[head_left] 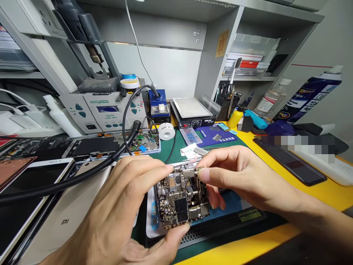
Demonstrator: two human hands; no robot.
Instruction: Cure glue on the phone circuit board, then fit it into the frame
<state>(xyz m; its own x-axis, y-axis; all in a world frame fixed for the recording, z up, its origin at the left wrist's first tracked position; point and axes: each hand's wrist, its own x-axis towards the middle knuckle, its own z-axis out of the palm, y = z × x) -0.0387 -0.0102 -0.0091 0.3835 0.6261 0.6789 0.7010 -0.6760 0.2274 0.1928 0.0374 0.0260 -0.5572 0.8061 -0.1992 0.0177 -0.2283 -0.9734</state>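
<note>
I hold a small phone circuit board (180, 200) upright in front of me, its chips and metal shields facing me. My left hand (121, 217) grips it by the left edge, with the thumb under its bottom corner and the forefinger at its top. My right hand (242, 176) is closed on the board's upper right corner, with thumb and forefinger pinched at a small metal part there. Beneath the board lies a blue and white work mat (234, 204) on a dark grille pad.
A white phone back cover (66, 217) and other phone parts lie at the left under a thick black hose (63, 182). A hot-air station (104, 112), a solder spool (167, 131), a hot plate (191, 110) and a parts tray (145, 141) stand behind. A spray can (309, 97) and black phone (289, 162) sit right.
</note>
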